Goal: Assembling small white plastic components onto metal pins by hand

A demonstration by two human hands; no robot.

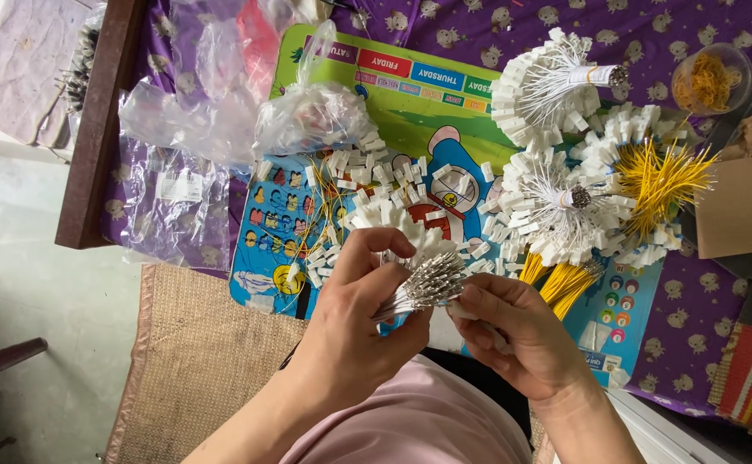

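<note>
Gripping a bunch of white wires with silver metal terminal tips [423, 285], the left hand [354, 331] is closed around the bunch, thumb and fingers wrapped about it, the tips fanning toward the right hand. The right hand [518, 331] sits just beside those tips, fingers curled inward with fingertips touching the terminal ends; whether it pinches a single wire cannot be told. Both hands are held above a colourful cartoon play mat [410, 112] spread over a purple patterned cloth [694, 301]. Loose white plastic connectors [367, 185] with yellow leads lie scattered on the mat just beyond the hands. Farther off, two tied bundles of white wires with white connectors [552, 82] [556, 206] rest beside a bundle of yellow wires [655, 176]. Clear plastic bags [307, 116] lie at the mat's far left corner. A clear cup holding yellow material [707, 77] stands well apart. A woven straw mat [195, 361] lies on the floor below the left forearm
</note>
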